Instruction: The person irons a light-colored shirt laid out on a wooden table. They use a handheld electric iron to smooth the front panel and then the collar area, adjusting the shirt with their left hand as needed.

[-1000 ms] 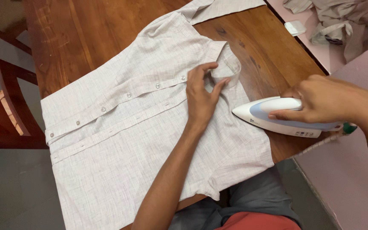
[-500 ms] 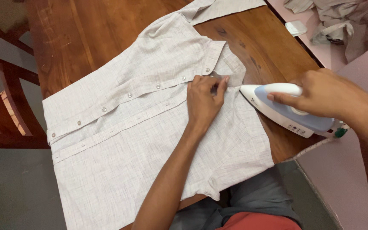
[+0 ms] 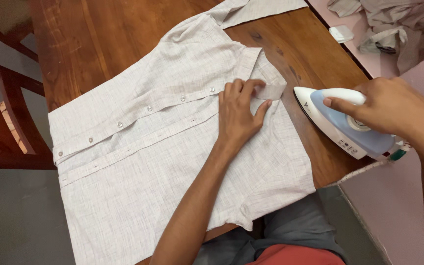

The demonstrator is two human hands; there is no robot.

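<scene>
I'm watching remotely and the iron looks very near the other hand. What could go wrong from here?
1. The iron, held by the right hand, points its tip at the left hand pressing the collar; those fingers could get burned.
2. The shirt hangs over the table edge and might slide off.
3. The cord trails off the edge and could snag.

Table: brown wooden table [image 3: 123, 44], worn surface.
Chair: dark wooden chair [image 3: 6, 122] at the table's side.
Floor: grey floor [image 3: 11, 221].
Bed: pink surface [image 3: 398, 206].
</scene>
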